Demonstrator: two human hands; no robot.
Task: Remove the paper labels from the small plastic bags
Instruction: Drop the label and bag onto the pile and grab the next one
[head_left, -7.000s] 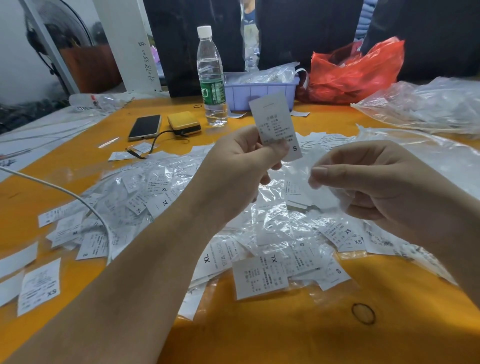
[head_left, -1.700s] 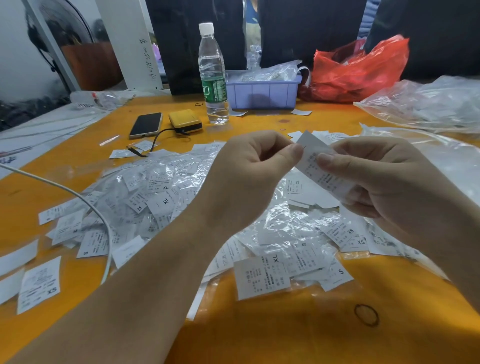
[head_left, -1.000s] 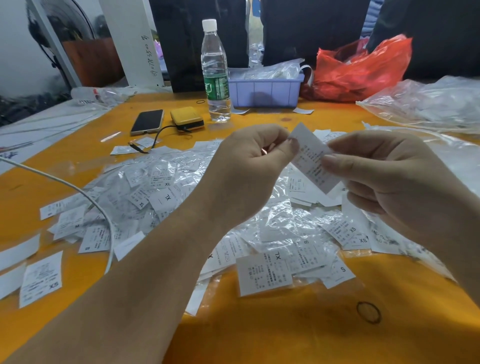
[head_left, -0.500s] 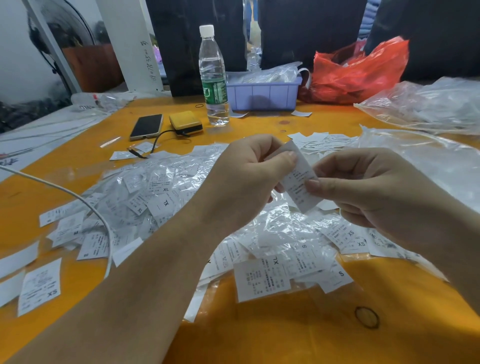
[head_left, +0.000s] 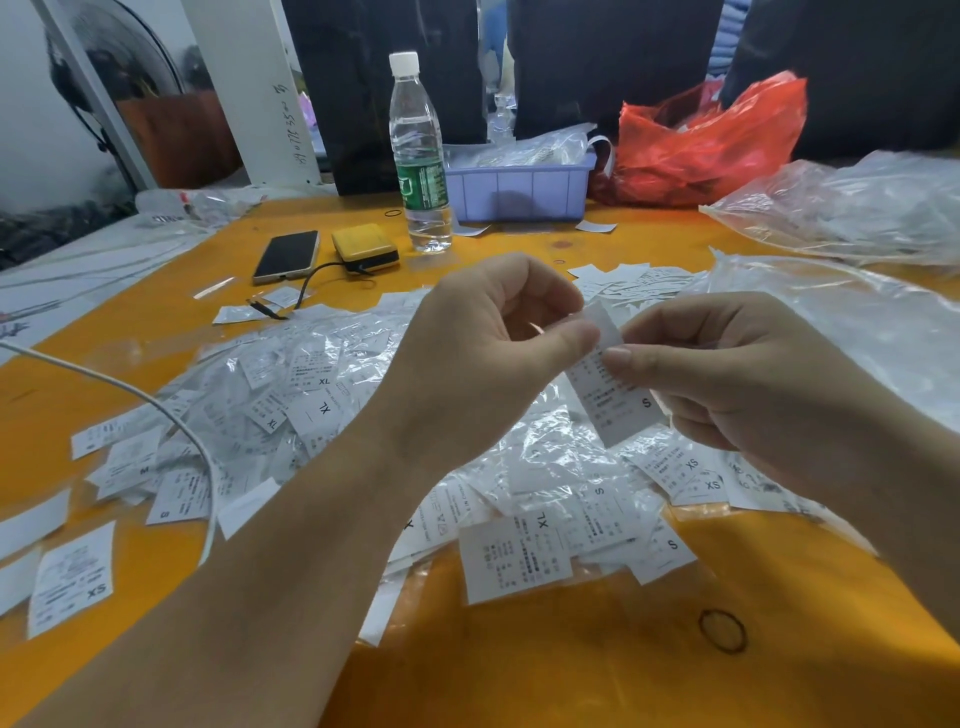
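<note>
Above the orange table (head_left: 571, 665) I hold one white paper label (head_left: 618, 402) marked S, tilted down to the right. My left hand (head_left: 483, 358) pinches its top end between thumb and forefinger. My right hand (head_left: 727, 374) pinches its upper right edge with thumb and fingers. I cannot tell whether a clear bag still covers the label. Under my hands lies a heap of small clear plastic bags with labels (head_left: 545, 483), sizes XL, S and XS showing.
A water bottle (head_left: 420, 156), a phone (head_left: 287, 255) and a yellow power bank (head_left: 365, 248) stand at the back, with a lilac bin (head_left: 519, 187) and red bag (head_left: 706, 140). Large clear bags (head_left: 852, 208) lie right. A white cable (head_left: 156, 410) crosses left. Loose labels (head_left: 72, 577) lie front left.
The label has swung from upright in my left hand alone to held between both hands. Over the last second it dropped lower and now tilts down to the right.
</note>
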